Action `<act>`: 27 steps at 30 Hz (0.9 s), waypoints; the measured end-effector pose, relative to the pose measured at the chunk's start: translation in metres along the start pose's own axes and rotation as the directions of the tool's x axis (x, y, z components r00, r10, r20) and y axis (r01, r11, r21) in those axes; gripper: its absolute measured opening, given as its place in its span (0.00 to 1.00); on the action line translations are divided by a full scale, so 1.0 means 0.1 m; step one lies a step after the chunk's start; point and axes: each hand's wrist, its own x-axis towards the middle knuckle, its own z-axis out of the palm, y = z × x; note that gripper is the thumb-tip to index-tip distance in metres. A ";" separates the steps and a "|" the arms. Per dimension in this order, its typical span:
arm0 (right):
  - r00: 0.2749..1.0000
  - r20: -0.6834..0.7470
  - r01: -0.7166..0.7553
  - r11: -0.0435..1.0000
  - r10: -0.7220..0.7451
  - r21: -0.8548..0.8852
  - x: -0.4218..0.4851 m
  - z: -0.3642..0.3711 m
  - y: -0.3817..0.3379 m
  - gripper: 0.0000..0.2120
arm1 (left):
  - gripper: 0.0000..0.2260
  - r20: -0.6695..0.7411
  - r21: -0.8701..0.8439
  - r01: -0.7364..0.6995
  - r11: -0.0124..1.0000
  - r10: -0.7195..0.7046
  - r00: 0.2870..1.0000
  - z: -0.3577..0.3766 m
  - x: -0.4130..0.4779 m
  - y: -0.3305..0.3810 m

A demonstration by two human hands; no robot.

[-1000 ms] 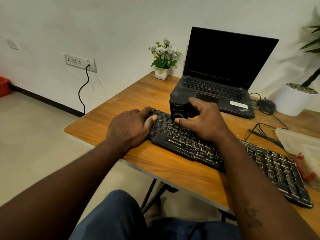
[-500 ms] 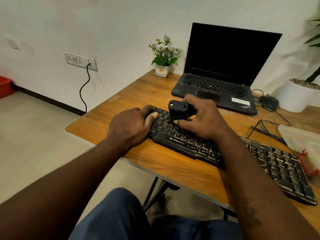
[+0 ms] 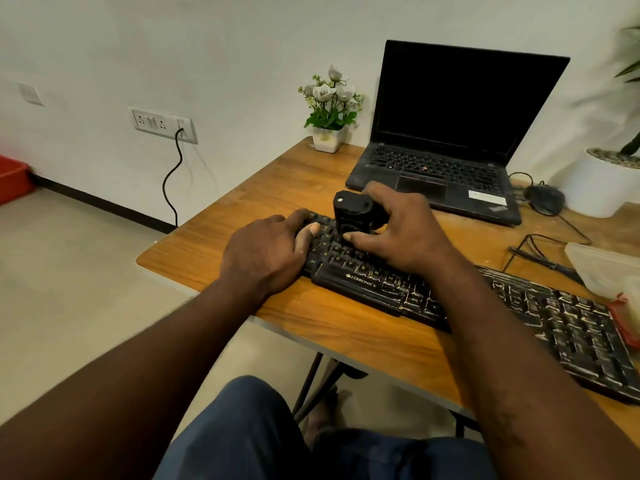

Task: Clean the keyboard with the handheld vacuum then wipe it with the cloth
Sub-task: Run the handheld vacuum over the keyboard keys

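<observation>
A black dusty keyboard [image 3: 540, 320] lies diagonally across the wooden table [image 3: 346, 327]. My right hand [image 3: 401, 230] grips a small black handheld vacuum [image 3: 353, 213], held upright with its lower end on the keys near the keyboard's left end. My left hand [image 3: 266, 251] rests on the keyboard's left edge, fingers curled over the end keys and thumb on the keys. I see no cloth clearly; a pale crumpled thing [image 3: 606, 268] lies at the right edge.
An open black laptop [image 3: 450, 133] stands behind the keyboard. A small white flower pot [image 3: 329, 109] sits at the table's back left corner. A mouse [image 3: 543, 199], cables and a large white planter [image 3: 602, 188] are at the right. A red object [image 3: 623, 320] touches the keyboard's right end.
The vacuum in my right hand has shifted slightly towards me along the left keys. The left hand stays on the keyboard's end.
</observation>
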 end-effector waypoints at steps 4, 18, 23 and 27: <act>0.985 0.085 -0.159 0.984 0.153 0.074 -0.13 -0.36 0.20 0.27 | 0.22 0.004 0.016 0.020 1.000 -0.020 1.000 0.02 0.01 -0.01; 0.992 -0.122 -0.029 0.994 0.041 0.101 -0.07 -0.17 0.11 0.24 | 0.21 -0.011 0.005 0.010 1.000 -0.010 1.000 0.02 0.00 -0.01; 0.998 0.051 -0.042 0.976 0.032 0.215 -0.27 -0.21 0.13 0.26 | 0.21 -0.007 0.007 0.018 1.000 -0.018 1.000 0.02 0.02 -0.02; 0.997 -0.029 -0.068 0.986 0.074 0.151 -0.18 -0.15 0.11 0.23 | 0.21 -0.005 0.013 0.013 1.000 -0.013 1.000 0.01 0.01 0.00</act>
